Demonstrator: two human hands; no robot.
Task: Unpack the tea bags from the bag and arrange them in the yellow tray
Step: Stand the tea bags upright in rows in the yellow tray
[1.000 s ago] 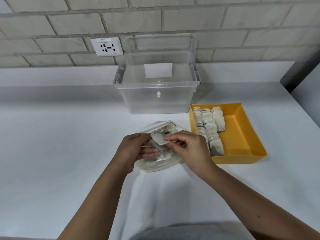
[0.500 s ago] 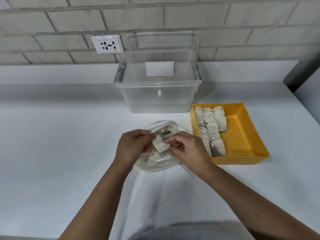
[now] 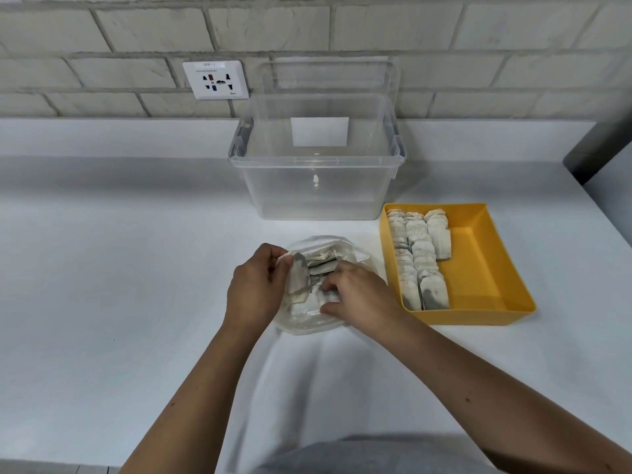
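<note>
A clear plastic storage bin [image 3: 318,186], open-topped and bearing a white label, is set on the white table [image 3: 102,268] beyond the fingers; a wall socket [image 3: 215,79] is mounted on the pale brick wall [image 3: 478,46], up-left of them

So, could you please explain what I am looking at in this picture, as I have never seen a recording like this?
No machine here: a camera worn on a person's head looks down at their two bare hands over a white table. The left hand holds a tea bag above an open clear bag of more tea bags. The right hand reaches into that bag. To the right, a yellow tray holds rows of tea bags already laid out. Behind stands a clear bin, with a wall socket above.
</note>
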